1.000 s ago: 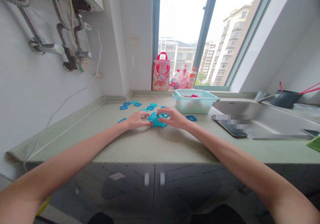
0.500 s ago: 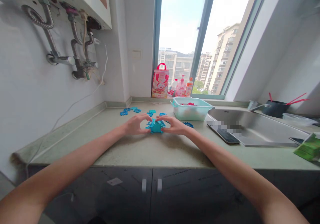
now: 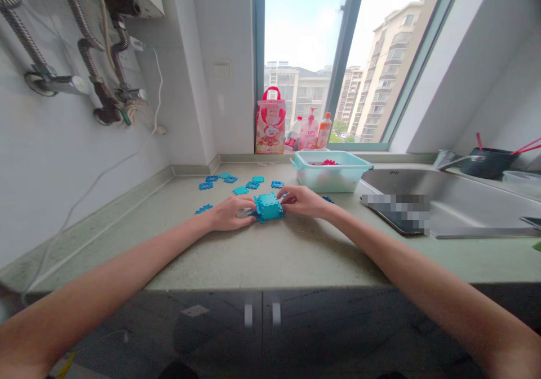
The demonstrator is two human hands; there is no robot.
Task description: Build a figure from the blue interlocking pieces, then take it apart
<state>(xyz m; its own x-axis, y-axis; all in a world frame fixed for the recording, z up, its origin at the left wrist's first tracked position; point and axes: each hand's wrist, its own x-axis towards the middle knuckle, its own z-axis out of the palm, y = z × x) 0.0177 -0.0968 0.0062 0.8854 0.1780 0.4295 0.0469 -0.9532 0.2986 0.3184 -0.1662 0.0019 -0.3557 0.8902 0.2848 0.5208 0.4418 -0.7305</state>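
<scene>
Head cam, only view I have. I've got the light-blue plastic cube with toothed edges (image 3: pixel 267 207) on the pale speckled stone desk (image 3: pixel 253 260), right between my two hands. Top and front faces are plain to see, with toothed tabs sticking out at the edges and darker blue showing at its sides.

My left hand (image 3: pixel 230 212) is at the cube's left side: fingers curved, thumb low and index higher, tips pinching that side with a gap inside the curl. My right hand (image 3: pixel 306 201) is at the right side, fingers bent, tips up against the cube's right edge. Can't tell if those are pinching it or only resting there; the contact is too small to read. Neither hand covers the top face.

Loose flat toothed plastic pieces, dark blue (image 3: pixel 206 185) and light blue (image 3: pixel 240 190), lie behind the cube, mostly to its left. One dark blue one is near my left wrist, another just beyond my right fingers, another partly behind my right wrist.

Translucent mint plastic tub (image 3: pixel 325 183) with red toothed pieces (image 3: pixel 329 163) inside is behind my right hand. Steel sink (image 3: pixel 465 221) is further right.
</scene>
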